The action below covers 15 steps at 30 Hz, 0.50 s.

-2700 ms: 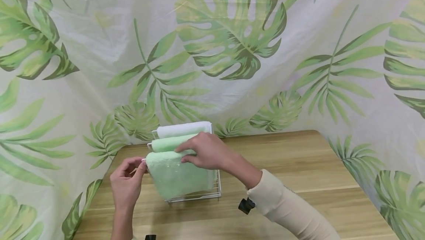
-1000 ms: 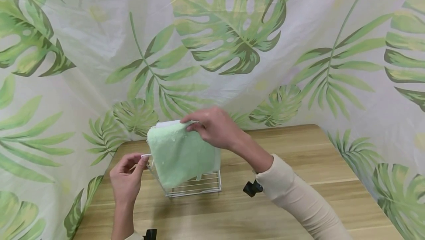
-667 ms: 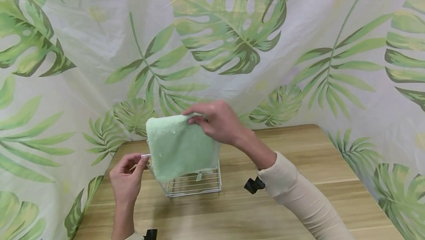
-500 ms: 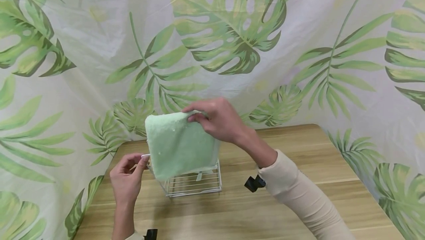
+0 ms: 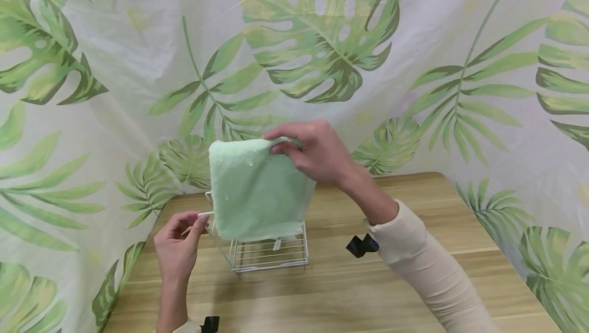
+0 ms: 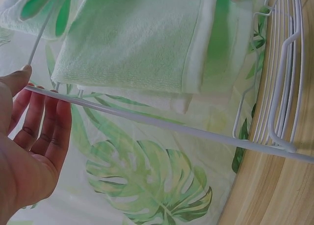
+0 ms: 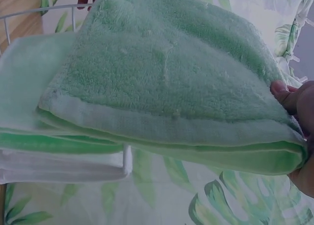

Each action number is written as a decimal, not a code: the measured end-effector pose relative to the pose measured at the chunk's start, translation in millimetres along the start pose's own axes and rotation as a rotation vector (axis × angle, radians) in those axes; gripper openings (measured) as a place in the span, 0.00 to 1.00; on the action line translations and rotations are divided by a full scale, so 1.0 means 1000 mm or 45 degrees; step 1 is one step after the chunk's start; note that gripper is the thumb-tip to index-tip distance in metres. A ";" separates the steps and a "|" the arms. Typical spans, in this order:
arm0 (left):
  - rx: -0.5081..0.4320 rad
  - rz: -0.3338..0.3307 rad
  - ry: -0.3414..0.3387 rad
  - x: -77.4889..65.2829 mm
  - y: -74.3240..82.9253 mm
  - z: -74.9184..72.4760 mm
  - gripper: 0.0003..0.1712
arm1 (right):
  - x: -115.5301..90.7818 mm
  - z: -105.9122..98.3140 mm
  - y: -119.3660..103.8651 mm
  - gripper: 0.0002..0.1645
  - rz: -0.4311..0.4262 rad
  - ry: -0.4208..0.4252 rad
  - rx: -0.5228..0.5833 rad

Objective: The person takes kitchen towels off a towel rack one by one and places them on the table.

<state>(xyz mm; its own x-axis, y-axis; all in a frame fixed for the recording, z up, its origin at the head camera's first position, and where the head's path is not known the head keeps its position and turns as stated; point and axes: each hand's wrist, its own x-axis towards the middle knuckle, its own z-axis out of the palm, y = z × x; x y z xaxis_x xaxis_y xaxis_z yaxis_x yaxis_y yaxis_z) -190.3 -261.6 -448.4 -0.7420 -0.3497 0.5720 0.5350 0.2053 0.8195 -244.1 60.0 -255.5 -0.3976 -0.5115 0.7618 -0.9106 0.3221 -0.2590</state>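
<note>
My right hand (image 5: 317, 151) pinches the top edge of a folded light green towel (image 5: 257, 195) between thumb and fingers. The towel hangs down over a white wire rack (image 5: 271, 267), lifted off the front rail. My left hand (image 5: 179, 241) pinches the rack's front corner, where a thin rail meets the side bar (image 6: 171, 125). In the right wrist view, a second green towel (image 7: 29, 83) and a white towel (image 7: 64, 166) hang behind on the rack. From the head view the held towel hides most of them.
The rack stands on a wooden table (image 5: 391, 271) toward its left side. Close behind the table hangs a leaf-patterned curtain (image 5: 322, 113). A small pale tag (image 5: 277, 244) shows below the held towel, over the rack's wire base.
My right hand has raised the front green towel off its rail, moving up and slightly right, and more of the rack's base shows. The left hand stays at the rack's corner.
</note>
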 end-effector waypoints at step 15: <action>-0.122 0.020 0.005 0.001 -0.002 0.001 0.07 | -0.019 -0.051 0.007 0.11 0.086 0.049 0.016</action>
<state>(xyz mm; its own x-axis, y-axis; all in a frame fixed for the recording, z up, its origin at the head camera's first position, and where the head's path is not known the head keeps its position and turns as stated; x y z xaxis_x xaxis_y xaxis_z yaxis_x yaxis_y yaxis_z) -192.2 -261.3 -449.6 -0.7316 -0.3507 0.5846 0.5830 0.1227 0.8031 -236.7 112.9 -241.6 -0.4539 -0.4580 0.7644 -0.8832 0.3450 -0.3177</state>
